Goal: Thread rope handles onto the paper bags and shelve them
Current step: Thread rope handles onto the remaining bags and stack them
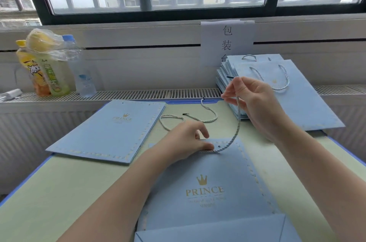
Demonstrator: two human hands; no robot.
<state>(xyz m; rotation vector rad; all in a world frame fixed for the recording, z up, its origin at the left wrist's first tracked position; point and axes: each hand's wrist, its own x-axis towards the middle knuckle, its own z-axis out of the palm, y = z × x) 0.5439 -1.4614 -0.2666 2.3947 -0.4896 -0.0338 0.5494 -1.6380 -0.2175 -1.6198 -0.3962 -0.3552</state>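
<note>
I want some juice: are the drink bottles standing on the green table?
No, the drink bottles stand on the white ledge under the window, behind the green table.

Gold "PRINCE" lettering is showing under a crown on the near flat light-blue paper bag (pixel 206 190) and the far-left one (pixel 111 131), while the white paper sign (pixel 226 41) is reading "包装台".
</note>
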